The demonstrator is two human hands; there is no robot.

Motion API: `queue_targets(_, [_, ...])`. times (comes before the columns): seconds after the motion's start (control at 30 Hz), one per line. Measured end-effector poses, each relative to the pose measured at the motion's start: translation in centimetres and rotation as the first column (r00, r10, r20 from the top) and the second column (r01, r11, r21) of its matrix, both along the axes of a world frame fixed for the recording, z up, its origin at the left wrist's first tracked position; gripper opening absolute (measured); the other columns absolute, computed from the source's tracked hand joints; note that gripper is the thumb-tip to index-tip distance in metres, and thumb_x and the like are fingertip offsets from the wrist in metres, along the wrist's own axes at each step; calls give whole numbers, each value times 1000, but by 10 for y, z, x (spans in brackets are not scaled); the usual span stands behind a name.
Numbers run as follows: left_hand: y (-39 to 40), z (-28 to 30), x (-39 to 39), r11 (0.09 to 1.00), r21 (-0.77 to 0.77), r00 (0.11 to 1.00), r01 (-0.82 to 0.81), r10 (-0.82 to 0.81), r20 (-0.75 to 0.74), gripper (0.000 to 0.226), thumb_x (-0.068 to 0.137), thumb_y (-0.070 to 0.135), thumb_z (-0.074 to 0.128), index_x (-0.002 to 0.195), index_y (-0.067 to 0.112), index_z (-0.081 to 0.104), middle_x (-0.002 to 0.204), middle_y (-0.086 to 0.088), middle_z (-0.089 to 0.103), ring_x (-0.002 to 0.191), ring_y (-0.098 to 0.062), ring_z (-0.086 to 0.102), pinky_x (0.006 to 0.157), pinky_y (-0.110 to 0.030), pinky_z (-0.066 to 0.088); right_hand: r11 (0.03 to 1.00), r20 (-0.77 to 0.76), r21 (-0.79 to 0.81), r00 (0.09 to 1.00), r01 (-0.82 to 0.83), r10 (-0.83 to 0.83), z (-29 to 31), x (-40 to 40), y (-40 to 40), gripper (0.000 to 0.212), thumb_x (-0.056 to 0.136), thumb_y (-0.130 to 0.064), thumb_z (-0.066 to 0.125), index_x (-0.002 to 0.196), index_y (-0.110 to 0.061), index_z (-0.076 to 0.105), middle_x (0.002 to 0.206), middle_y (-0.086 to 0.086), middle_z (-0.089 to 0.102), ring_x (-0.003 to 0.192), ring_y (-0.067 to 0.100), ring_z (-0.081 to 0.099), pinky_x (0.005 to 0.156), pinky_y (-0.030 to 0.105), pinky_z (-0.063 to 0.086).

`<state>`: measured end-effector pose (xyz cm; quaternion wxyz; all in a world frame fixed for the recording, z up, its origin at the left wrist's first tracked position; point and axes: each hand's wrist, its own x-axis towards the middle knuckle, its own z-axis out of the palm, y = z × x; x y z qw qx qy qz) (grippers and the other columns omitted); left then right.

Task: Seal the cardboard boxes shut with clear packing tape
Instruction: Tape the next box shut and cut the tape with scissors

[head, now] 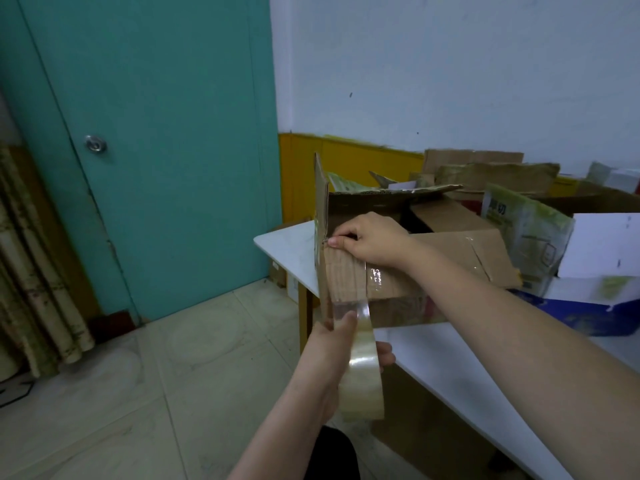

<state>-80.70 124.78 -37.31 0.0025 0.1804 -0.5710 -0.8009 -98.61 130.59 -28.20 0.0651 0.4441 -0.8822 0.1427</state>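
The cardboard box (398, 265) sits at the near corner of the white surface (450, 358), its flaps not yet all closed. The right hand (370, 239) pinches the tape end down at the box's left top corner, fingers curled. Below the box, off the surface's edge, the left hand (341, 355) grips the clear tape roll (362, 372); a strip runs from it up over the box's front to the right hand. Print on a green-and-white bag (526, 237) right of the box is too blurred to read.
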Motion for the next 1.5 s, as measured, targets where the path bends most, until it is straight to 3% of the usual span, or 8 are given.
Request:
queue_targets(0.53, [-19, -20, -32, 962, 168, 968, 214, -186, -169, 32, 102, 18, 52, 133, 15, 52, 122, -28, 67, 105, -43, 70, 101, -58, 48, 998, 26, 60, 1000, -5, 3, 6, -2, -3, 31, 104, -47, 40, 100, -30, 65, 77, -16, 51, 90, 16, 55, 71, 32, 38])
queue_targets(0.73, [-18, -19, -41, 980, 134, 972, 146, -117, -204, 24, 101, 13, 55, 124, 6, 62, 118, -19, 72, 110, -36, 70, 103, -54, 50, 978, -360, 209, 930, 8, 70, 0, -2, 26, 65, 97, -65, 17, 152, -34, 33, 138, -3, 55, 120, 23, 50, 94, 39, 41])
queue_targets(0.83, [-16, -14, -40, 981, 130, 972, 142, -113, -205, 26, 101, 12, 55, 123, 4, 64, 114, -19, 74, 108, -32, 72, 101, -50, 52, 985, -267, 160, 963, 71, -26, -1, 0, 51, 90, 81, -84, 23, 157, -36, 16, 150, -5, 46, 133, 21, 43, 108, 41, 36])
queue_targets(1.0, [-13, -3, -33, 981, 122, 964, 151, -119, -238, 30, 95, 19, 64, 120, 5, 70, 114, -19, 74, 111, -29, 70, 104, -51, 50, 987, -32, 45, 988, 154, -153, 0, 8, 72, 86, 72, -85, 40, 145, -40, 44, 147, -11, 49, 135, 16, 44, 115, 46, 30])
queue_targets(1.2, [2, 4, -39, 988, 152, 975, -8, 41, -216, 31, 95, 25, 67, 122, 10, 68, 108, -14, 76, 101, -27, 74, 95, -47, 57, 972, -69, -141, 977, 190, -201, -16, 25, 64, 60, 86, -63, 59, 139, -35, 53, 141, -10, 52, 130, 15, 44, 116, 45, 26])
queue_targets(1.33, [-1, 5, -44, 994, 112, 967, 1, 27, -254, 29, 95, 23, 66, 123, 13, 66, 110, -13, 76, 100, -26, 75, 84, -41, 62, 884, -471, -458, 819, 91, -328, -47, 63, 123, 18, 96, -26, 60, 105, -14, 71, 106, 2, 67, 96, 17, 59, 85, 36, 49])
queue_targets(1.43, [-5, 2, -43, 999, -8, 967, 36, -37, -251, 26, 97, 15, 64, 122, 9, 66, 107, -11, 77, 100, -24, 75, 85, -41, 61, 747, -315, -512, 716, 425, -623, -74, 82, 199, 18, 97, -23, 58, 81, -19, 64, 69, -2, 61, 57, 15, 52, 47, 27, 37])
queue_targets(1.5, [-7, -2, -42, 991, -121, 966, 57, -85, -245, 25, 97, 9, 63, 121, 7, 67, 107, -8, 77, 101, -23, 75, 93, -44, 57, 702, -176, -222, 680, 677, -712, -101, 73, 250, 17, 96, -29, 59, 79, -26, 60, 74, -6, 59, 62, 15, 54, 51, 29, 38])
